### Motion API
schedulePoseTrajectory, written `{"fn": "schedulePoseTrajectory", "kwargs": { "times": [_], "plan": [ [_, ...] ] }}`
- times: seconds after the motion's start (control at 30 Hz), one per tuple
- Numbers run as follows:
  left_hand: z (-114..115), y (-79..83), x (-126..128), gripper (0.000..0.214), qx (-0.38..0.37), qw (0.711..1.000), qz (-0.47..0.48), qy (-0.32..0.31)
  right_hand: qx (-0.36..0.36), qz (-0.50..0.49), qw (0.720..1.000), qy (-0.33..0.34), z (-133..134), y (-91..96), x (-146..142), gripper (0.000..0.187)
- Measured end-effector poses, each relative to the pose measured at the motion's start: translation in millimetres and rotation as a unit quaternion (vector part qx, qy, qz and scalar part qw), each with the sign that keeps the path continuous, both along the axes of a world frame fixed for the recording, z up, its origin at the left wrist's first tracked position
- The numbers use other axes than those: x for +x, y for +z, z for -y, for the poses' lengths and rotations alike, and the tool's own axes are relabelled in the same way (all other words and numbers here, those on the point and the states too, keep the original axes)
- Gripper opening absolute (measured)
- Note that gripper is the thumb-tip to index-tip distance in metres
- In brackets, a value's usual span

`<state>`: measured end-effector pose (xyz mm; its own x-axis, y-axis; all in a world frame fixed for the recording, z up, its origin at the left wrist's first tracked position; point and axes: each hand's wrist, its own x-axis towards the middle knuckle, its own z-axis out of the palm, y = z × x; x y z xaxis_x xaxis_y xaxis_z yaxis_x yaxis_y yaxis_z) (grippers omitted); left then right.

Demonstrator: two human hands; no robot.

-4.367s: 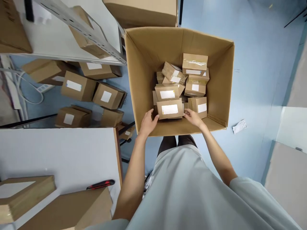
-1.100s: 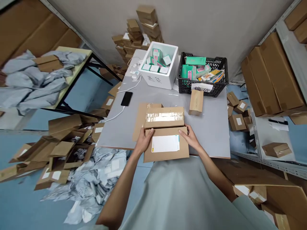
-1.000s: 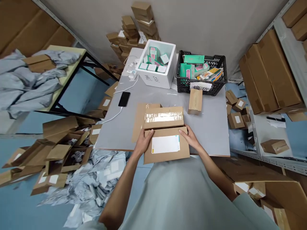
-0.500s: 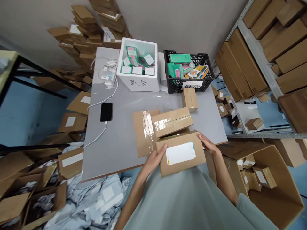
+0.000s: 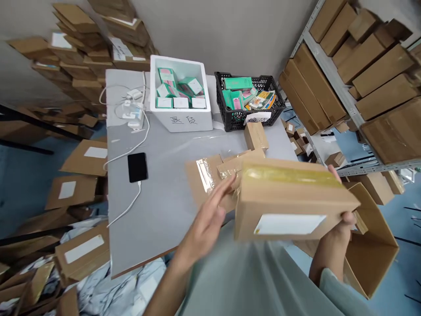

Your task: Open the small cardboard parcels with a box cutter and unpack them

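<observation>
A taped cardboard box (image 5: 292, 193) with a white label is raised in front of me, tilted so the clear tape along its top shows. My right hand (image 5: 338, 228) grips its right end, thumb on the label side and fingertips over the far edge. By the box's left end is my left hand (image 5: 207, 224), fingers stretched out; whether the fingertips touch the cardboard I cannot tell. Behind it on the table lie a flat taped carton (image 5: 205, 175) and another taped box (image 5: 230, 166), partly hidden. Further back stands a small brown box (image 5: 255, 135).
A white foam box (image 5: 190, 120) and a black crate (image 5: 230, 115) hold green-and-pink packets at the table's back. A phone (image 5: 137, 166) on a cable lies left. A large open carton (image 5: 371, 263) stands right, below shelving (image 5: 333, 74). Cartons crowd the floor at left.
The labelled box has been lifted up and to the right, its taped top turned into view. My left hand has loosened from its side, while the right hand has shifted around the right end.
</observation>
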<state>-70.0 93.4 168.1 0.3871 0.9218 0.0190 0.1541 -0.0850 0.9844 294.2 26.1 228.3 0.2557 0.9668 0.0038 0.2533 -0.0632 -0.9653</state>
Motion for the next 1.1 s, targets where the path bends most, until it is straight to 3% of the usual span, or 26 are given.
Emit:
{"fn": "schedulePoseTrajectory", "kwargs": {
  "times": [0.1,0.17,0.27,0.4,0.5,0.6,0.73,0.83,0.93,1.0,1.1],
  "plan": [
    [-50,-27.5,21,0.108,0.025,0.994,-0.099,0.049,0.12,-0.023,0.987,-0.101,-31,-5.8,16,0.129],
    [-74,-49.9,35,0.129,0.007,0.986,-0.164,0.027,0.171,0.026,0.975,-0.141,-50,-15.4,39,0.142],
    [-91,-77.8,51,0.142,0.027,0.969,-0.244,-0.021,0.152,0.161,0.961,-0.165,-69,-43.3,74,0.154],
    [-99,-93.7,63,0.137,0.092,0.937,-0.338,-0.015,0.024,0.328,0.923,-0.199,-81,-111.6,96,0.148],
    [-103,-94.4,67,0.125,0.103,0.918,-0.383,0.009,-0.041,0.295,0.931,-0.209,-88,-175.5,91,0.139],
    [-102,-93.0,71,0.122,0.091,0.91,-0.403,0.028,-0.081,0.261,0.943,-0.189,-87,-231.2,80,0.14],
    [-94,-90.9,78,0.122,0.066,0.907,-0.412,0.054,-0.127,0.267,0.95,-0.103,-74,-276.4,70,0.142],
    [-84,-88.9,86,0.12,0.034,0.904,-0.412,0.106,-0.176,0.259,0.947,-0.071,-60,-292.2,71,0.143],
    [-68,-87.1,89,0.116,0.002,0.902,-0.391,0.181,-0.246,0.224,0.943,-0.02,-48,-295.9,80,0.15],
    [-54,-86.8,85,0.116,-0.022,0.903,-0.361,0.232,-0.254,0.219,0.942,-0.005,-45,-290.3,87,0.149],
    [-32,-89.1,72,0.116,-0.072,0.897,-0.308,0.309,-0.192,0.249,0.949,-0.025,-50,-268.3,87,0.132]
  ]
}}
